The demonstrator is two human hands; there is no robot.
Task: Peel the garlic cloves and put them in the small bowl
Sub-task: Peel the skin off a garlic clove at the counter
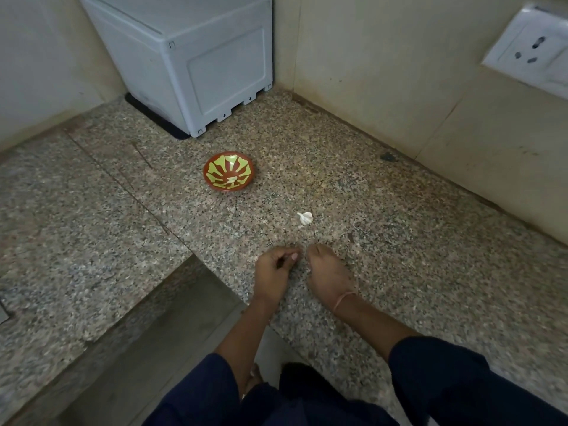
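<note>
Both hands rest low on the speckled stone counter (399, 272), close together but not touching. The left hand (274, 267) has its fingers curled in toward the thumb, and the right hand (328, 273) is knuckles-up with its fingertips tucked down against the stone. Both look like pinching postures, but whether either holds a clove or a scrap of skin I cannot tell, since nothing white shows between the fingers. The garlic piece (305, 218), white and apparently in its skin, lies alone on the counter just beyond the gap between the two hands, a little nearer the right one and touched by neither. The small bowl (229, 175), red-brown with yellow-green petals, stands well beyond the left hand and off to its outer side, with a pale bit in its bottom that may be a peeled clove. My reading is that the work is between cloves or at the start of one, either fiddling with something tiny or about to fetch the next piece. The next move probably calls for a short forward reach to pinch the garlic piece, then both sets of fingertips to split and strip its skin, and last a longer carry forward and leftward to the bowl.
</note>
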